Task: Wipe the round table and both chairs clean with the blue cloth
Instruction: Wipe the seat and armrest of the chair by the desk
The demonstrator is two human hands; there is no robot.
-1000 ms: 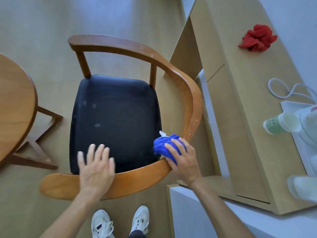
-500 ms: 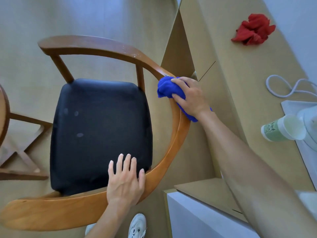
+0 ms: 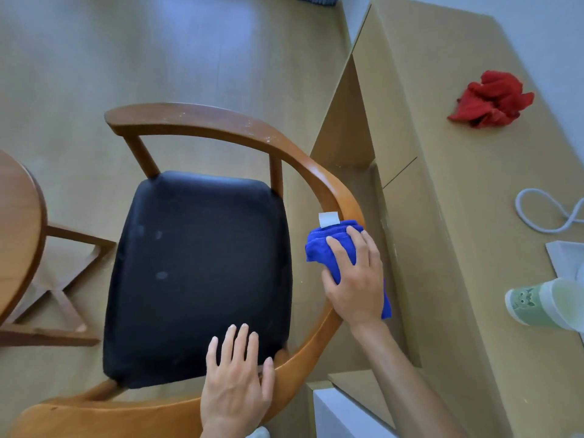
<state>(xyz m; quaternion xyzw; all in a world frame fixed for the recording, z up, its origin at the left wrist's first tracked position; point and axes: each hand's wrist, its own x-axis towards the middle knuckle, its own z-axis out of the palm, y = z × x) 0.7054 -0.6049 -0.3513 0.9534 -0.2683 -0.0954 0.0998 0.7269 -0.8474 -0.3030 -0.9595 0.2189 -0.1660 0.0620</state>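
On the chair (image 3: 202,273) rail, I'd keep my right hand (image 3: 355,279) gripping the blue cloth (image 3: 319,251) firmly, left hand (image 3: 235,387) flat, bracing.

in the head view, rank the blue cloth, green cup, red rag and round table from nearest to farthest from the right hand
1. Blue cloth: under the right hand, pressed on the chair's curved rail.
2. Green cup: to the right, on the tan counter.
3. Red rag: up and right, farther back on the counter.
4. Round table: far left edge, across the chair.
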